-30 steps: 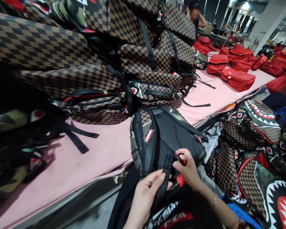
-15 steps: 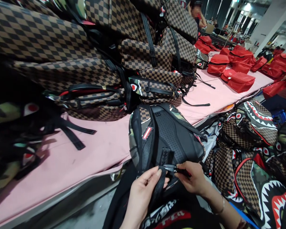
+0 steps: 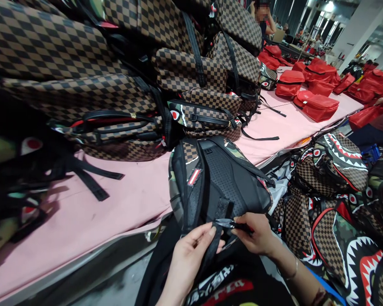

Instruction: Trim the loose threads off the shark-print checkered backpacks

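A backpack (image 3: 221,170) with a black padded back panel leans at the table edge in front of me, its back side up. My left hand (image 3: 193,250) pinches a black webbing strap (image 3: 214,244) of this backpack between thumb and fingers. In my right hand (image 3: 257,231) is a small pair of thread snips (image 3: 225,222), with the blades pointing left. Their tips meet the strap right beside my left fingertips. The palm hides most of the snips' handle.
Checkered backpacks (image 3: 191,70) are piled along the pink table (image 3: 140,191). Red bags (image 3: 315,104) lie farther down it. More shark-mouth backpacks (image 3: 338,238) are heaped at the right, below table height. Another person (image 3: 264,21) stands at the far end.
The view has shifted slightly, so most things sit a little farther left. Both hands keep their hold, and the snips remain at the strap.
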Demonstrator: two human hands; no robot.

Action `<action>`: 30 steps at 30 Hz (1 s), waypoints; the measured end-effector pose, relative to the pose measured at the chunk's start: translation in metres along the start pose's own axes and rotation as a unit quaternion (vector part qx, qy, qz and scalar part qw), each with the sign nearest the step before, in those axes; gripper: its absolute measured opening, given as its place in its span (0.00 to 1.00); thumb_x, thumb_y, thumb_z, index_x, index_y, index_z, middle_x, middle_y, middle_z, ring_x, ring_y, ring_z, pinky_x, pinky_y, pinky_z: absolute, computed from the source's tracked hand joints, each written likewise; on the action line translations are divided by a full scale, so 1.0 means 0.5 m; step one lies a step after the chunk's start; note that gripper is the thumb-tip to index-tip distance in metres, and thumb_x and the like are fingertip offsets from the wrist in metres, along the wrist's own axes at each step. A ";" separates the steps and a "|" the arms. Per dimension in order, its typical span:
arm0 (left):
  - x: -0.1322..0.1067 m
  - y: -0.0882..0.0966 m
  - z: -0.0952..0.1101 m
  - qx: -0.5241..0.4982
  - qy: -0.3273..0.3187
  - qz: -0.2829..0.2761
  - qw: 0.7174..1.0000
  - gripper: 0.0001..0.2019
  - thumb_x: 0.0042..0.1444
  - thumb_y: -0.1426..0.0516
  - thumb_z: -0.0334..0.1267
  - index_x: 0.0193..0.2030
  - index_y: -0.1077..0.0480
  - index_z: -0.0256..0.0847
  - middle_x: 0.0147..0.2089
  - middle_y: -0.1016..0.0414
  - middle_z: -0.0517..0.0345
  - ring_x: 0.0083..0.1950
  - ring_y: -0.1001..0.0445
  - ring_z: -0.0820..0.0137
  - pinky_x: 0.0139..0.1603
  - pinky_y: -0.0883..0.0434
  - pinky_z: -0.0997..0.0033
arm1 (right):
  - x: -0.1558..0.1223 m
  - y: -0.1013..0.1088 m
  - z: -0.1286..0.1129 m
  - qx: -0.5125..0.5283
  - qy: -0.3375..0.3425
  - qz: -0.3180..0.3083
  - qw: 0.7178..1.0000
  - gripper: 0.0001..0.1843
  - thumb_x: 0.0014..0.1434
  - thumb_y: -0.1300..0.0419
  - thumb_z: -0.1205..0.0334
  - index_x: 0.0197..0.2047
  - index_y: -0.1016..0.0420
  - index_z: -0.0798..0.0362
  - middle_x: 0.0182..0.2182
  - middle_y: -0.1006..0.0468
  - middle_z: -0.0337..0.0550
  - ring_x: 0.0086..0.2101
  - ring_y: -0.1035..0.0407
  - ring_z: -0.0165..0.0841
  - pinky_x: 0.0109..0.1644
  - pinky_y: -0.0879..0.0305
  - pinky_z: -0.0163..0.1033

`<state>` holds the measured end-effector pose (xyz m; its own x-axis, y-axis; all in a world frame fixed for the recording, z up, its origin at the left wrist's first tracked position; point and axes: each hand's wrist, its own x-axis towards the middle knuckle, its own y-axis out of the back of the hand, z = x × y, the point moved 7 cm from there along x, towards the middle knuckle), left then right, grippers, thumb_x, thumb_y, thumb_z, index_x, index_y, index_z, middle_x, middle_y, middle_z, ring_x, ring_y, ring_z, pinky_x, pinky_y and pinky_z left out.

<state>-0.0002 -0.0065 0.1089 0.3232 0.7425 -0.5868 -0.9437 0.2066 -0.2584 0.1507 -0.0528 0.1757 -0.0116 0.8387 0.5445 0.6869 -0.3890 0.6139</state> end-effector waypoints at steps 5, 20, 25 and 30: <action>0.000 -0.002 -0.001 0.006 -0.008 -0.015 1.000 0.24 0.34 0.32 0.50 0.35 0.26 0.36 0.22 0.24 0.58 0.23 0.27 0.71 0.27 0.29 0.78 | -0.001 -0.004 0.006 0.005 -0.003 -0.012 1.000 0.11 0.60 0.47 0.57 0.37 0.29 0.54 0.26 0.22 0.43 0.25 0.29 0.28 0.28 0.36 0.31; -0.005 -0.011 0.009 0.020 -0.014 -0.042 0.999 0.25 0.38 0.34 0.52 0.38 0.28 0.34 0.23 0.23 0.56 0.24 0.27 0.72 0.28 0.31 0.79 | -0.013 -0.012 0.033 0.056 -0.023 -0.043 0.997 0.11 0.58 0.43 0.56 0.38 0.29 0.54 0.28 0.22 0.43 0.24 0.30 0.28 0.28 0.37 0.31; -0.004 -0.009 0.003 0.030 -0.018 -0.046 0.998 0.24 0.38 0.34 0.51 0.37 0.28 0.36 0.23 0.23 0.57 0.24 0.26 0.71 0.29 0.31 0.77 | -0.012 -0.016 0.040 0.069 -0.041 -0.046 0.996 0.11 0.58 0.43 0.55 0.37 0.28 0.55 0.26 0.23 0.42 0.23 0.32 0.27 0.28 0.38 0.30; 0.000 -0.004 0.001 0.044 -0.034 -0.053 0.997 0.20 0.41 0.35 0.51 0.37 0.26 0.38 0.25 0.23 0.55 0.24 0.27 0.69 0.29 0.31 0.75 | -0.014 -0.015 0.041 0.128 -0.083 -0.040 0.987 0.09 0.56 0.41 0.56 0.34 0.27 0.54 0.25 0.24 0.41 0.23 0.33 0.27 0.27 0.39 0.31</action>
<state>0.0015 -0.0069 0.1098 0.4195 0.7535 -0.5062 -0.9076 0.3401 -0.2460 0.1603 -0.0478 0.1558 0.0314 0.9218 0.3863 0.8502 -0.2279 0.4747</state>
